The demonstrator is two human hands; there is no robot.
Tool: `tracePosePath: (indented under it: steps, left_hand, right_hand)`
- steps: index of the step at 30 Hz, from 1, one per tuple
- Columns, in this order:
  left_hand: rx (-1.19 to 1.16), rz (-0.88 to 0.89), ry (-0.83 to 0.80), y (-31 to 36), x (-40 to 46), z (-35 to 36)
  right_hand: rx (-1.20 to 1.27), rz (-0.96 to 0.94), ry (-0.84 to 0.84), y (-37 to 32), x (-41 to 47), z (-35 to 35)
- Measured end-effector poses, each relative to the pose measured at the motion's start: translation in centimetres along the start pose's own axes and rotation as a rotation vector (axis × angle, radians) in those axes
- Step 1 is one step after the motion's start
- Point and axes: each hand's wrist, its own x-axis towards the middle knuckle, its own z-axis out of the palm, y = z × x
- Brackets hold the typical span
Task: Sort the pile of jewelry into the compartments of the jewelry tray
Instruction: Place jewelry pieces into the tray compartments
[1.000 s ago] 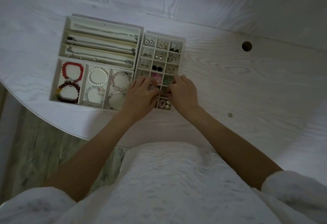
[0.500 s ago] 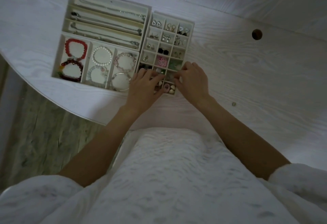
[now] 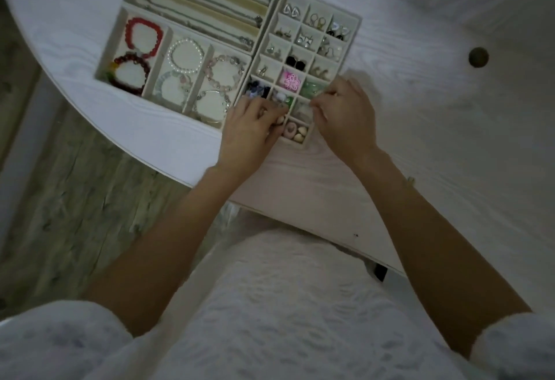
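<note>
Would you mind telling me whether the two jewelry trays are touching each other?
Touching. The head view shows the bracelet tray and the small-grid tray side by side, their adjoining walls meeting with no table visible between them.

White wood-grain table [image 3: 435, 145] carries 2 jewelry trays: bracelet/necklace tray [image 3: 118, 46] touching small-grid tray [image 3: 359, 23].

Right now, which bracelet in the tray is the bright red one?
The bright red bracelet, in the far end of the leftmost compartment. The dark red bracelet lies just nearer; the other bracelets are pale.
</note>
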Motion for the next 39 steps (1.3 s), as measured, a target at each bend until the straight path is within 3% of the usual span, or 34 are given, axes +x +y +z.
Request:
tracePosePath:
  steps: [8,16,25,31,39]
  left_hand:
    - [-0.006,-0.09,0.146,0.5,-1.7,1.6]
    - [-0.003,-0.151,0.188,2.5,-1.7,1.9]
    - [-0.01,-0.159,0.183,2.3,-2.0,1.9]
    - [-0.02,-0.142,0.199,2.7,-2.1,1.6]
    - [-0.054,-0.078,0.104,5.2,-2.5,1.7]
  right_hand:
    - [0.013,-0.247,0.059,2.6,-0.2,0.6]
    - [0.038,-0.25,-0.024,2.0,-0.2,1.8]
    - [0.029,-0.377,-0.044,3.1,0.7,1.0]
    - [0.255,-0.181,0.059,5.4,-1.7,-1.1]
    - [0.17,0.291,0.036,11.5,-13.8,-3.5]
